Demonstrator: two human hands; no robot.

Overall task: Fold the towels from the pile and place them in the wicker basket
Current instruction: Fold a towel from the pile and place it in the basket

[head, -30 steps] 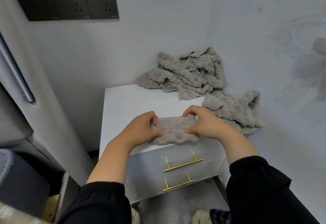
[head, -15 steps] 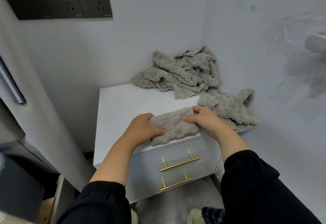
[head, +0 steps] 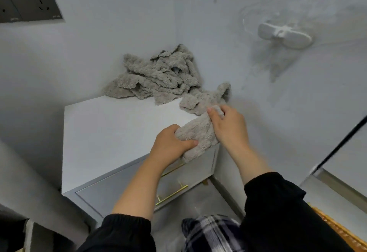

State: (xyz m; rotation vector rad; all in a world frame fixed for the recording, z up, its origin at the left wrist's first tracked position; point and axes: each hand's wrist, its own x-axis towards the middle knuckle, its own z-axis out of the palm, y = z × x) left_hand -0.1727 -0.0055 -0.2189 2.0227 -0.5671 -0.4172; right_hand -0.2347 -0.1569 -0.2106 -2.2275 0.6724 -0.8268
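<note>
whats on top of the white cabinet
A pile of grey towels sits in the back corner of the cabinet, with one loose towel beside it. The left hand and right hand grip a folded towel over the front edge. Anything under the pile is hidden.

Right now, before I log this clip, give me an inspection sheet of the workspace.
Surface: white cabinet top, towels at its back right.
Job's things: folded towel held over the front right corner; towel pile in the back corner; loose towel beside it; woven edge at lower right, possibly the basket.
Clutter: nothing seen.
Grippers: left hand and right hand both grip the folded towel.
Cables: nothing seen.
Surroundings: black socket panel, white wall hook, gold drawer handle.
</note>
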